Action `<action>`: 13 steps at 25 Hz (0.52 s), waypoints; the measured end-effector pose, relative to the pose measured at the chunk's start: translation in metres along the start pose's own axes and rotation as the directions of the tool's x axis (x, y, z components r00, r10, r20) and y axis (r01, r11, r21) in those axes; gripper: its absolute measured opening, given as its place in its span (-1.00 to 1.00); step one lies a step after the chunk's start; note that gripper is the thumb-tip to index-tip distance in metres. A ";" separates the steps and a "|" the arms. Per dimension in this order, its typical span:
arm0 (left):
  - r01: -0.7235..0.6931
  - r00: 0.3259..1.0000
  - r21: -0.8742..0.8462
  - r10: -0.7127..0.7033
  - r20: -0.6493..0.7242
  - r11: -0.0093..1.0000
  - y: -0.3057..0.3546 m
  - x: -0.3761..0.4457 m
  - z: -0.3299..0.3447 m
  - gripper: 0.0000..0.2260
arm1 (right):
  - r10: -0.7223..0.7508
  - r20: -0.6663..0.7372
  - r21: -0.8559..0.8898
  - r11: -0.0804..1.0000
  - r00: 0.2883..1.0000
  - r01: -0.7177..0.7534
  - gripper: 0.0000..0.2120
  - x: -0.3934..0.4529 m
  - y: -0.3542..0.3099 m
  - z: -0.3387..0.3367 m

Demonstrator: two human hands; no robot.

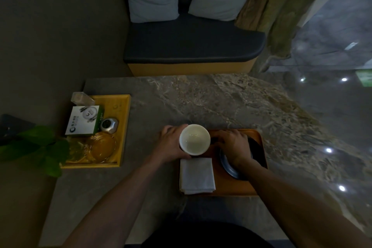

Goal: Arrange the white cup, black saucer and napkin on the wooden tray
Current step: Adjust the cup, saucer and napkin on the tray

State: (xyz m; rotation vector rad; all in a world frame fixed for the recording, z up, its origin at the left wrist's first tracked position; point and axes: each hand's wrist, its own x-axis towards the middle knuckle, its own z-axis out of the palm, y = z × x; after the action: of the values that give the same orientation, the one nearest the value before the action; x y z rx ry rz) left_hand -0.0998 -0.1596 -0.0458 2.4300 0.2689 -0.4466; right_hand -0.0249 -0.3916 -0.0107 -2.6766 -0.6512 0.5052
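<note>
A wooden tray (pixel 227 187) lies on the stone table in front of me. My left hand (pixel 171 143) grips the white cup (pixel 194 139) by its side, upright and empty, over the tray's far left corner. A folded white napkin (pixel 197 175) lies flat at the tray's near left. My right hand (pixel 233 145) rests palm down on the black saucer (pixel 255 153), which sits in the right half of the tray and is partly hidden by the hand. I cannot tell whether its fingers grip the saucer's rim.
A second, yellow wooden tray (pixel 122 127) stands at the left with a white-and-green box (pixel 84 121), a small metal object (pixel 109 126), a clear container and glass dishes (pixel 102 147). Green leaves (pixel 40 147) reach in from the left. A cushioned bench (pixel 193 46) faces the table.
</note>
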 end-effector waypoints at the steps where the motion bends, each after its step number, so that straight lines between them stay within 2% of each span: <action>1: -0.004 1.000 0.000 0.004 -0.005 1.000 0.001 0.000 0.001 -0.02 | 0.000 0.005 0.001 1.000 1.000 0.000 -0.70 0.000 0.001 -0.001; 13: 0.007 1.000 -0.027 -0.007 -0.010 1.000 0.007 -0.005 0.003 -0.03 | 0.021 0.017 -0.027 0.999 1.000 -0.021 -0.70 -0.006 -0.001 -0.007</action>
State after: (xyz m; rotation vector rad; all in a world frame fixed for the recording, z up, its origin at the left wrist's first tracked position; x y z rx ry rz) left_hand -0.1029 -0.1673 -0.0423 2.4067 0.2859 -0.4309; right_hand -0.0271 -0.3952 -0.0028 -2.7100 -0.6398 0.5290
